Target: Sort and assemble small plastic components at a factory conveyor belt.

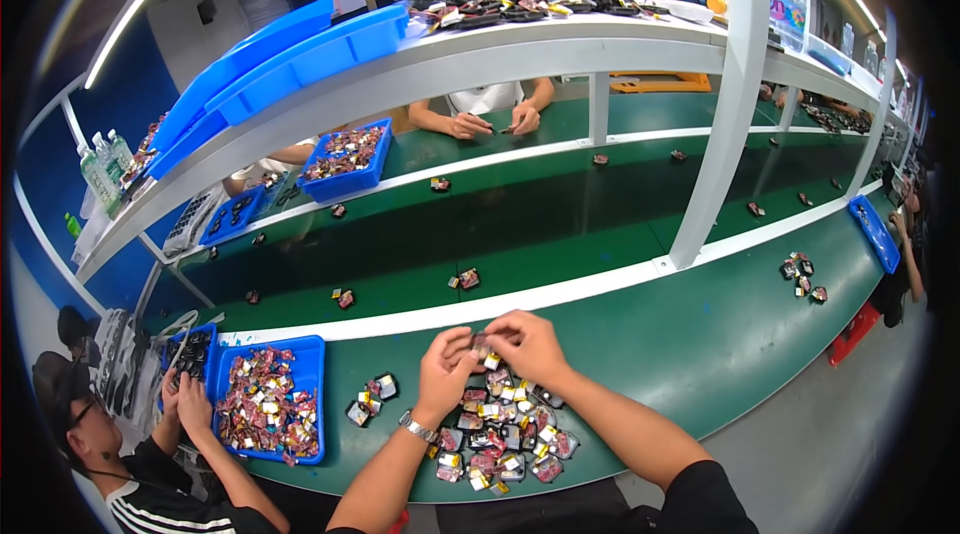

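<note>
My left hand (446, 374) and my right hand (525, 346) meet above the green bench (700, 344), both pinching one small dark part with a red and yellow tag (483, 351). A watch sits on my left wrist. Just below my hands lies a heap of several similar small parts (500, 429), dark squares with red, yellow and white bits. Three more parts (371, 400) lie a little to the left of the heap.
A blue tray (312, 354) full of the same parts sits at my left, where another person's hands (185, 399) work. A green conveyor belt (560, 224) carries scattered parts. White posts (725, 104) hold an upper shelf with blue bins (300, 54). Across the belt, another person's hands (495, 121) work.
</note>
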A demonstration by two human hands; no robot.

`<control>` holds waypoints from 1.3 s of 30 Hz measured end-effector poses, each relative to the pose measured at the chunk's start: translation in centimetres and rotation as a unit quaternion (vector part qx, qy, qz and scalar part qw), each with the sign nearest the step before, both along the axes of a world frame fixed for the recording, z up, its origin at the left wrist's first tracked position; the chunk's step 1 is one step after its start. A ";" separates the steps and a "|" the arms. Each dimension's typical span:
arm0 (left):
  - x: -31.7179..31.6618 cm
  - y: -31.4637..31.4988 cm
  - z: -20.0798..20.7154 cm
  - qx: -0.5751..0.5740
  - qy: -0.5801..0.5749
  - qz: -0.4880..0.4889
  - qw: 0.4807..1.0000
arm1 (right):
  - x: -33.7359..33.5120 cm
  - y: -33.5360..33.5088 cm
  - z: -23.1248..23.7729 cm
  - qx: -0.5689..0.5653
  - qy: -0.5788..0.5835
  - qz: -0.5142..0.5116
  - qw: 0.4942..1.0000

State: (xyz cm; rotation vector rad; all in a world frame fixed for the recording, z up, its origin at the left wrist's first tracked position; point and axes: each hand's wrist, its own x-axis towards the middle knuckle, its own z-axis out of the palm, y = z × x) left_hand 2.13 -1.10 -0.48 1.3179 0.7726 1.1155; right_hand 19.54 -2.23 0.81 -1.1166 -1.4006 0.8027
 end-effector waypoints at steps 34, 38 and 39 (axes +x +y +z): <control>-3.1 2.2 -0.3 -0.058 0.003 -0.007 0.998 | 1.1 0.5 1.2 0.045 -0.222 0.043 0.973; -3.4 1.9 0.5 -0.150 -0.008 -0.156 0.976 | 0.5 -1.8 3.6 0.067 -0.237 0.154 0.957; -3.6 2.0 0.5 -0.169 -0.001 -0.204 0.964 | 0.6 -1.8 3.9 0.067 -0.232 0.150 0.959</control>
